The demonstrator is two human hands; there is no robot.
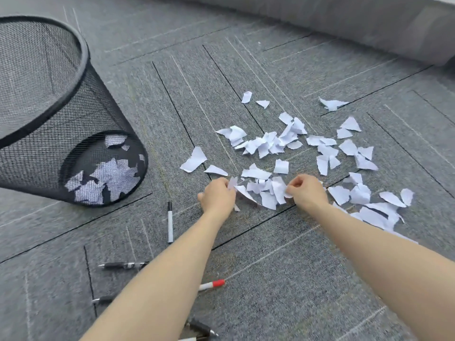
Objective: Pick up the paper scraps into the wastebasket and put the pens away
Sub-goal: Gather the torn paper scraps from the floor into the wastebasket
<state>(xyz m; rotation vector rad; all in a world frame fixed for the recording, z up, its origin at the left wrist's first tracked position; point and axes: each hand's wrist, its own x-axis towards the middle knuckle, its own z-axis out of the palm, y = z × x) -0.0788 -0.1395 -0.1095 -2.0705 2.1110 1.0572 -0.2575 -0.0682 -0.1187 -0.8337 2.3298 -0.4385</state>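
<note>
Several white paper scraps [295, 153] lie scattered over the grey carpet, centre and right. My left hand [218, 196] pinches a scrap at the near edge of the pile. My right hand [306, 190] is closed on another scrap just to the right. A black mesh wastebasket [81, 94] stands at the left, with scraps showing through its mesh at the bottom. Pens lie near me: a white marker with a black cap [170, 222], a black pen [123, 265], a red-capped marker [212, 284], and others partly hidden under my left forearm.
A pale grey wall base or ledge [369, 25] runs along the top right. Bare carpet [172, 94] stretches between the wastebasket and the scraps. More pens [202, 328] lie at the bottom edge between my arms.
</note>
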